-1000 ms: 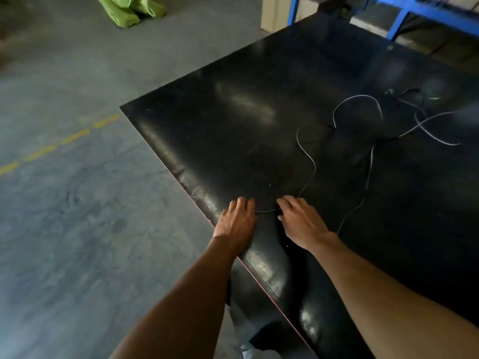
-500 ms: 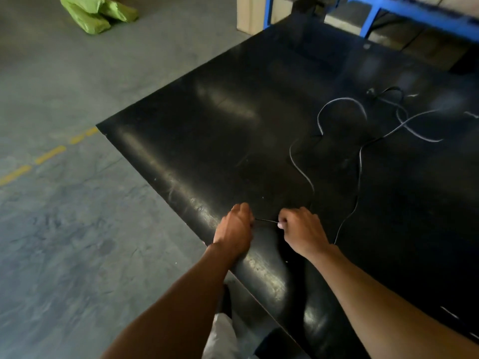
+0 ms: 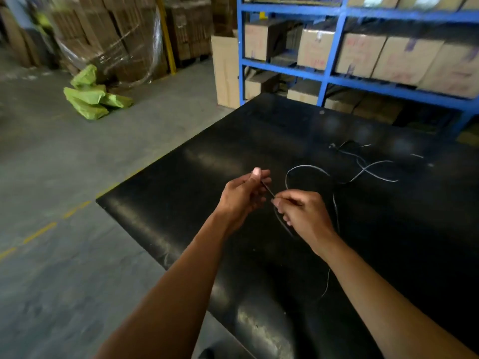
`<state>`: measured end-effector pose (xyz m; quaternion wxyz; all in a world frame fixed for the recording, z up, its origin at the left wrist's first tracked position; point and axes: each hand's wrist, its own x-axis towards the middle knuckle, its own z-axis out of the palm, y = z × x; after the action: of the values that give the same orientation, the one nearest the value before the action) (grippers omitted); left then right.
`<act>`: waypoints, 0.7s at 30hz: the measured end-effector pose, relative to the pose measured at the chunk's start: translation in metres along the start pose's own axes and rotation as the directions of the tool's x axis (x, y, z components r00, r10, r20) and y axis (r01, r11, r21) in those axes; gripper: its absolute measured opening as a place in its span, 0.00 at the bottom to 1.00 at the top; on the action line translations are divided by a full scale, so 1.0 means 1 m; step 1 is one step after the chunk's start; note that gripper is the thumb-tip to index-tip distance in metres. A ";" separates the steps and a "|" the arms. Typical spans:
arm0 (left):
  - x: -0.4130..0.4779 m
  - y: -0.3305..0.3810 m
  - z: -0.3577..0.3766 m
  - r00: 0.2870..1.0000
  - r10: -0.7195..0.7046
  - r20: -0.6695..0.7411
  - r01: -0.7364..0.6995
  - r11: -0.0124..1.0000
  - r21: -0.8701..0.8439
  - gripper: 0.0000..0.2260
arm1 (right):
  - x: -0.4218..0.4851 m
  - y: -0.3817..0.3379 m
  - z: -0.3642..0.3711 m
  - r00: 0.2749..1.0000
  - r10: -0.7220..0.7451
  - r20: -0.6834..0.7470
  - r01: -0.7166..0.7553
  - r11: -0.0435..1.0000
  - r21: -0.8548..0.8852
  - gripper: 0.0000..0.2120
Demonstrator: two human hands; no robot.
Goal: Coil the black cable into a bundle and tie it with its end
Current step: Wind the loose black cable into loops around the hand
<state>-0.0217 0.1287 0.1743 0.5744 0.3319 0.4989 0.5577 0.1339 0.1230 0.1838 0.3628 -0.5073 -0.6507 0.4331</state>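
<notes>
A thin black cable [image 3: 308, 168] lies in loose loops across the black table [image 3: 259, 141], running from my hands out to a tangle at the far right. My left hand [image 3: 242, 198] is raised above the table and pinches one end of the cable between thumb and fingers. My right hand [image 3: 302, 213] is close beside it, pinching the cable a short way along, so a short taut piece spans between the two hands. Below my right hand a length of cable hangs down and trails back under my right forearm.
Blue shelving [image 3: 334, 76] with cardboard boxes stands behind the table. A tall carton [image 3: 225, 71] stands at the rack's left end. Green bags [image 3: 90, 97] lie on the concrete floor at the left, before wrapped stacks of boxes [image 3: 103, 35]. The table's left edge [image 3: 145, 229] is near my left forearm.
Both hands have lifted off the table's near edge with the cable end pinched between them. The view has tilted up, bringing the shelving and boxes into sight.
</notes>
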 end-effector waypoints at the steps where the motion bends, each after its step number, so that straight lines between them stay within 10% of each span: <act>1: 0.006 0.003 0.004 0.998 -0.014 0.064 0.015 1.000 -0.019 0.14 | 0.000 -0.006 -0.001 1.000 -0.008 -0.016 0.008 1.000 0.010 0.07; 21: 0.067 0.046 0.031 0.777 -0.053 0.627 0.210 0.961 -0.179 0.25 | -0.007 -0.033 0.025 0.934 0.108 -0.340 -0.067 0.989 0.130 0.10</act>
<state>-0.0150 0.2061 0.2131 0.7789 0.3880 0.2354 0.4329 0.1014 0.1079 0.2055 0.4809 -0.5821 -0.5270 0.3901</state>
